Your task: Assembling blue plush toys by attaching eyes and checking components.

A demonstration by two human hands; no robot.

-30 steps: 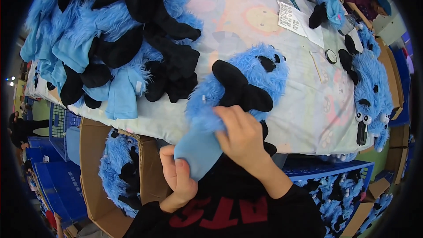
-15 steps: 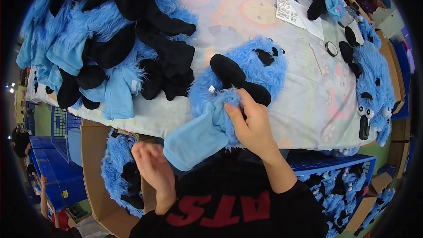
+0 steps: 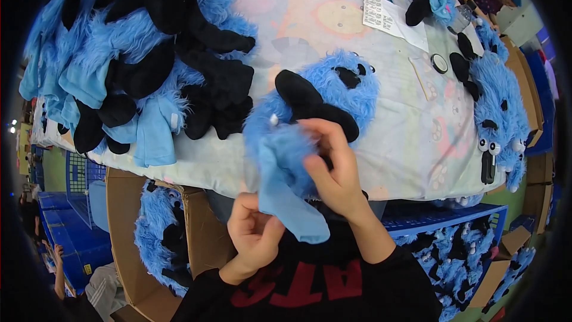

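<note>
A furry blue plush toy [image 3: 342,92] with black limbs lies at the table's near edge. Its light blue cloth part [image 3: 292,203] hangs over that edge towards me. With closed fingers, my right hand [image 3: 333,170] grips the furry end of this cloth, where the fur is blurred by motion. My left hand [image 3: 255,229] has its fingers curled and its thumb pressed in at the cloth's left side, apparently pinching it; the exact contact is partly hidden. A small white tag [image 3: 273,119] shows on the toy's fur.
A heap of unstuffed blue and black plush skins [image 3: 143,53] covers the table's left. More plush toys [image 3: 500,101] line the right, near a tape roll [image 3: 439,63], a thin stick [image 3: 419,79] and a label sheet [image 3: 387,16]. Below stand a carton [image 3: 125,232] and a blue crate [image 3: 444,217] with toys.
My left hand has come up and right to the light blue cloth, its fingers closing. The cloth has swung to the right and folded narrower. My right hand keeps its grip.
</note>
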